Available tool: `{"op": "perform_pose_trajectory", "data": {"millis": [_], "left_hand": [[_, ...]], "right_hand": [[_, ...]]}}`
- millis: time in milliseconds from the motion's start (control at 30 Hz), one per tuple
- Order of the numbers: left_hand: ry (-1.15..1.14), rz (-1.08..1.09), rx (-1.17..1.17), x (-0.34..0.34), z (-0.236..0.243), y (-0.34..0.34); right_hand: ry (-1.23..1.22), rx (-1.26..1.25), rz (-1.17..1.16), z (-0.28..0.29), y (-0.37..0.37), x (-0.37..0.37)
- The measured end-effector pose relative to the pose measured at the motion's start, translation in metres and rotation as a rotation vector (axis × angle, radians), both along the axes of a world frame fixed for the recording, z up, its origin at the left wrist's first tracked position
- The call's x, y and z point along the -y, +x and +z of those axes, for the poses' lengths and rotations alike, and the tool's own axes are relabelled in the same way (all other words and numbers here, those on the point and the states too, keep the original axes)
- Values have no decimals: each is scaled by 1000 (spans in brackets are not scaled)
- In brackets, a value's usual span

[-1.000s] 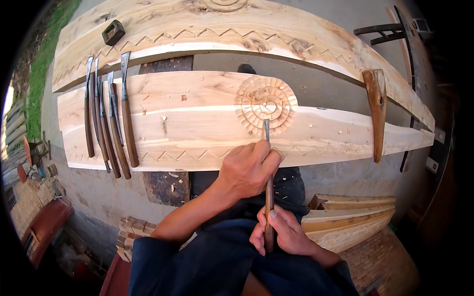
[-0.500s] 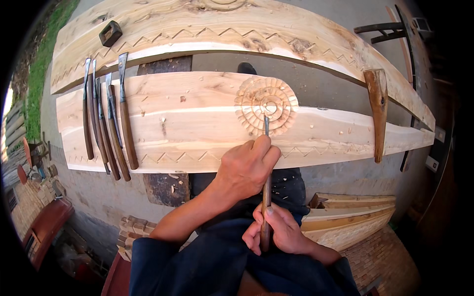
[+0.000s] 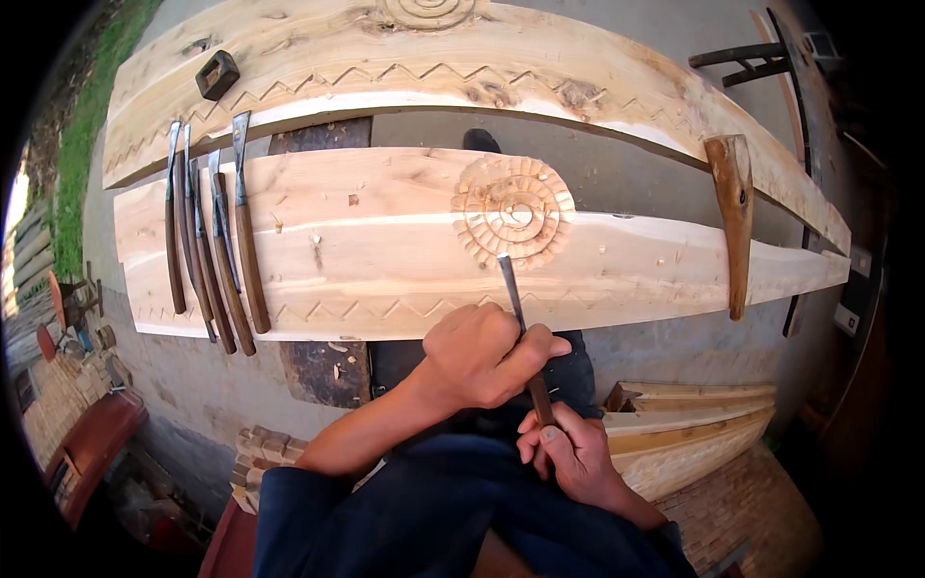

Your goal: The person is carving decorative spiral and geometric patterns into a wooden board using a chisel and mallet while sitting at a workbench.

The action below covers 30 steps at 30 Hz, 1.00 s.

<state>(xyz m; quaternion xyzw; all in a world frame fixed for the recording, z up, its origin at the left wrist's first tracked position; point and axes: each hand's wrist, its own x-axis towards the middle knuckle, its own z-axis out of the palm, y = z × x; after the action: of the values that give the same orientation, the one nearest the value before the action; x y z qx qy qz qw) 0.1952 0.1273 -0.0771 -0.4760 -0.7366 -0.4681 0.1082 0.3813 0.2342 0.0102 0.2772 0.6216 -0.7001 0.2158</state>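
A long wood-carving chisel [image 3: 511, 287] slants between my hands, its steel tip over the lower edge of a round carved rosette [image 3: 514, 214]. Whether the tip touches the wood cannot be told. My left hand [image 3: 479, 356] is closed round the shaft in the middle, its thumb sticking out to the right. Lower down, my right hand [image 3: 576, 453] grips the wooden handle near its end. The rosette, with concentric rings and a notched rim, is cut into a pale tapering board [image 3: 376, 260]. A zigzag line runs along the board's near edge.
Several chisels [image 3: 207, 250] lie side by side at the board's left. A wooden mallet [image 3: 734, 222] rests across its right part. Behind it lies a second carved board [image 3: 405, 58] with a small dark block [image 3: 217, 75] on it. More planks [image 3: 694, 424] are at lower right.
The chisel's tip has moved from the rosette's centre down to its lower edge. My hands have come back with it, and the chisel now slants with its handle to the right.
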Motion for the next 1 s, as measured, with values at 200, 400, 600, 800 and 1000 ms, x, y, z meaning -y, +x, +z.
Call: {"op": "perform_pose_trajectory", "data": {"millis": [200, 400, 600, 800, 1000], "left_hand": [[-276, -160, -2, -17, -21, 6], [-299, -162, -24, -17, -22, 6], [-311, -126, -4, -18, -24, 6], [-345, -111, -5, -19, -23, 6], [-362, -119, -3, -19, -22, 5]], "right_hand": [[-40, 87, -463, 7, 0, 4], [-28, 128, -364, 10, 4, -3], [-35, 142, -357, 12, -2, -6], [-46, 149, -362, 11, -5, -7], [-79, 169, -371, 15, -8, -11]]}}
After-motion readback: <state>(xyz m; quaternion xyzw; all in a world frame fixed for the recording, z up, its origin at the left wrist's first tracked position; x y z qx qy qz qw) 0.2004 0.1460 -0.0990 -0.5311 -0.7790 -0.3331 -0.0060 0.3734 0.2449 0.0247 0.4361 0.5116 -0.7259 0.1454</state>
